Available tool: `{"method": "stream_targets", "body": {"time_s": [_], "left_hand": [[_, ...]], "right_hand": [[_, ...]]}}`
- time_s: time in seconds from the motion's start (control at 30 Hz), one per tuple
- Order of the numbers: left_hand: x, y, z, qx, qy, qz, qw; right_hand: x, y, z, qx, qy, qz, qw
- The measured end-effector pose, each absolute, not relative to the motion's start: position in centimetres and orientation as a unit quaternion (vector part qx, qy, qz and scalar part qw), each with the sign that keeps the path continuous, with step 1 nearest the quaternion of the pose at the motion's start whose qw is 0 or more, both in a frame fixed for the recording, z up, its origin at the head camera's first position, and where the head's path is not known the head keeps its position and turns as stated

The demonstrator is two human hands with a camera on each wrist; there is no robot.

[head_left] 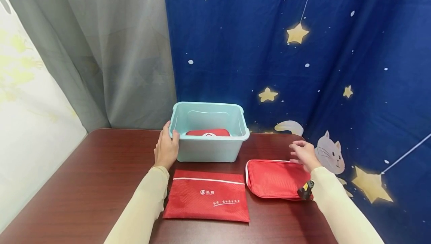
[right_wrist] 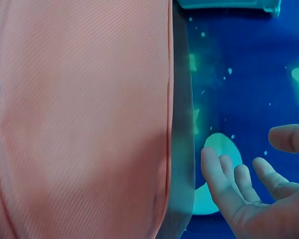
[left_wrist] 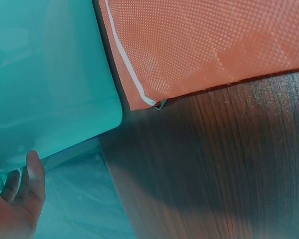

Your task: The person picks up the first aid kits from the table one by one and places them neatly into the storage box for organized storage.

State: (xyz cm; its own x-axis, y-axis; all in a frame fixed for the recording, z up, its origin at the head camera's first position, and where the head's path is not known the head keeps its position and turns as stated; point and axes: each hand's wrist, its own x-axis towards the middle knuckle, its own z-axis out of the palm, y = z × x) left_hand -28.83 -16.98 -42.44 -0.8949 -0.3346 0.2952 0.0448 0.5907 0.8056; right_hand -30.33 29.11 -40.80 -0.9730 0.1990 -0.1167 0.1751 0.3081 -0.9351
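From the head view, your left hand (head_left: pixel 166 147) holds the left rim of the teal bin (head_left: pixel 209 150); your right hand (head_left: pixel 304 154) hovers with fingers spread above the red zip pouch (head_left: pixel 272 178). Left wrist: fingers (left_wrist: pixel 34 172) press the bin's wall (left_wrist: pixel 45 74). Right wrist: your palm (right_wrist: pixel 261 199) holds nothing.

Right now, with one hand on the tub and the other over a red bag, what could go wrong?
The red zipped fabric pouch lies close to the table's right edge; a clumsy grab by the open right hand might push it off. The left hand holds only one corner of the light blue plastic tub, so it could swivel on the smooth wood.
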Motion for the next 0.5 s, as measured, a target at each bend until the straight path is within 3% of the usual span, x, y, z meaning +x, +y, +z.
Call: {"method": "stream_targets", "body": {"time_s": [0.5], "left_hand": [[-28.7,-17.0,-42.4,0.082,-0.863,-0.449,0.215]], "right_hand": [[-29.8,31.8,-42.0,-0.130,-0.841,0.526,0.004]]}}
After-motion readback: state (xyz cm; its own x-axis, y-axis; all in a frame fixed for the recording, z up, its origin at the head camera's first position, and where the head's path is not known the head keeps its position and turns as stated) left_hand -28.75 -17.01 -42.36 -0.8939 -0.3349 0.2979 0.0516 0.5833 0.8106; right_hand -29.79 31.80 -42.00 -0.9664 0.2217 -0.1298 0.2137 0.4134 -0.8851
